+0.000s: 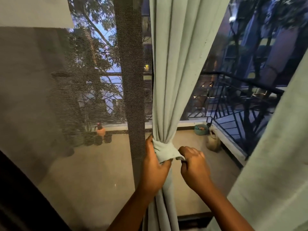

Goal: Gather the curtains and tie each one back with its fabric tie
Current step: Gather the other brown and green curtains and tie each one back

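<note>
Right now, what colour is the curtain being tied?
Pale sage green, plain; the curtain shows best in the head view.

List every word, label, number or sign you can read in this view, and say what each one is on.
None: no readable text shows anywhere.
The curtain, its fabric tie, the left hand and the right hand carry no print.
The mesh screen, the railing and the bowl on the balcony floor show no lettering.
The small yellow light far outside is too blurred to tell if it is a sign.
</note>
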